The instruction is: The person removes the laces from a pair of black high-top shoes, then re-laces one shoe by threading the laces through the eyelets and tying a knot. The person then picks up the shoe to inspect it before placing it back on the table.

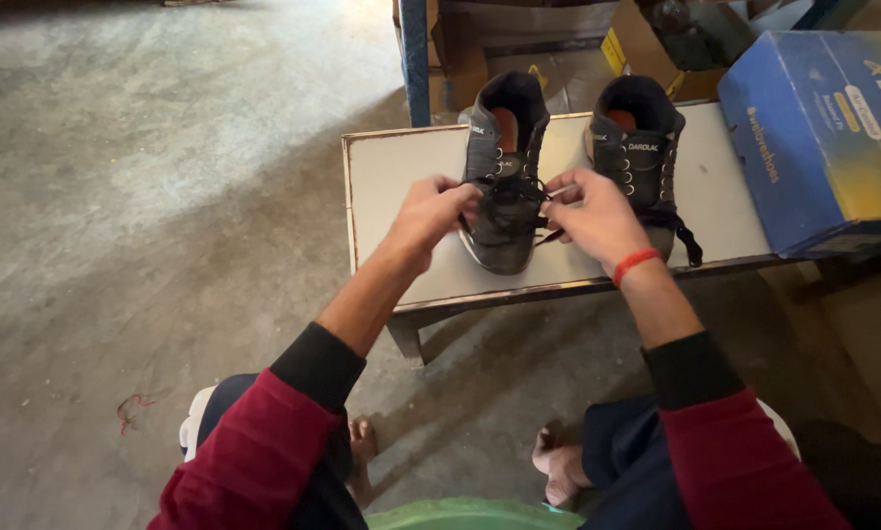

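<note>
Head view: hands (431, 214) (590, 214) (mid-bench) grip shoe (502, 177) laces (515, 199).

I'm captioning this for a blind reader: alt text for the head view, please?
Both hands, left hand and right hand, pinch the laces of a dark shoe on a low white table; a second shoe and blue box sit alongside.

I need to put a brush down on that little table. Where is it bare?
Bare: the table left of the left shoe, beyond the left hand. Crowded: between the shoes, where the right hand works the laces, and from the right shoe to the blue box.
</note>
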